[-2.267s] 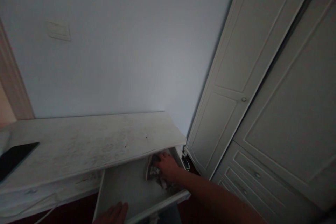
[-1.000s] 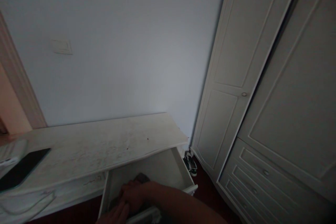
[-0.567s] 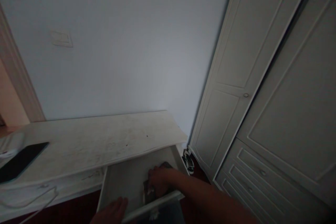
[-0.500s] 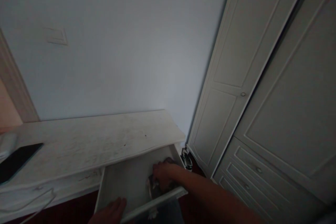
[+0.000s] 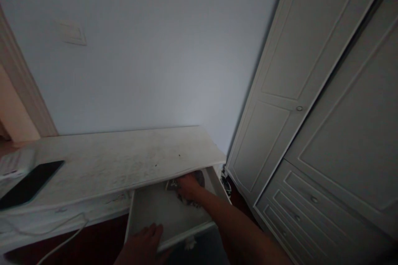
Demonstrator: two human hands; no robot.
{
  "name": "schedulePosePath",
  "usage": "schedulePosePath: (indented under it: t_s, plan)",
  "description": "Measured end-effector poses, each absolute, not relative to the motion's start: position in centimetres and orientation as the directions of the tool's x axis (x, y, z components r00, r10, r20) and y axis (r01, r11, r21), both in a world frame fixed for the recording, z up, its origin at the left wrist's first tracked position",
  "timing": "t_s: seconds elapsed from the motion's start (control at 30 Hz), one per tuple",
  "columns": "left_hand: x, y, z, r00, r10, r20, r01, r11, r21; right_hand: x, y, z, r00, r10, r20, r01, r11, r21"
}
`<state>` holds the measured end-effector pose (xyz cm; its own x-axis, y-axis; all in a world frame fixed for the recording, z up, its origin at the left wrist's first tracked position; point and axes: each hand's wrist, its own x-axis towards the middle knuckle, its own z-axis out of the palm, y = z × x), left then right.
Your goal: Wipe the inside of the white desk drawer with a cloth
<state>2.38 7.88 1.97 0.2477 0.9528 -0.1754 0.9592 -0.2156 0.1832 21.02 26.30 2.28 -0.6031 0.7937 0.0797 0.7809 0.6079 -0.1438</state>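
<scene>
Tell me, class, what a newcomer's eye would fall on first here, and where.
Probably the open drawer, lower middle, where the right hand covers part of a greyish item near the back. The left hand lies at the drawer's front left corner. Next comes the tall, pale wardrobe slanting along the right side.

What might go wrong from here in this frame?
Pinching: the right hand is inside the open drawer, close to the tabletop's front edge; if the left hand, at the drawer's near left corner, pushed inward, fingers might get caught.
Snagging: the grey item at the right hand sits near that edge and might catch.
</scene>
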Motion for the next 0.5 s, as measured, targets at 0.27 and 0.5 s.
schedulePosePath:
  t_s: [0.27, 0.5]
  plan:
    - [2.6, 7.3, 3.0, 0.241, 0.959, -0.149, 0.962, -0.216, 0.165, 9.8, 23.9, 2.5, -0.787, 0.611, 0.090, 0.567, 0.772, -0.287]
    - [1.7, 7.7, 1.4, 0.320, 0.945, -0.075, 0.940, -0.307, 0.147, 9.8, 22.4, 2.1, -0.914, 0.366, -0.175, 0.404, 0.863, -0.304]
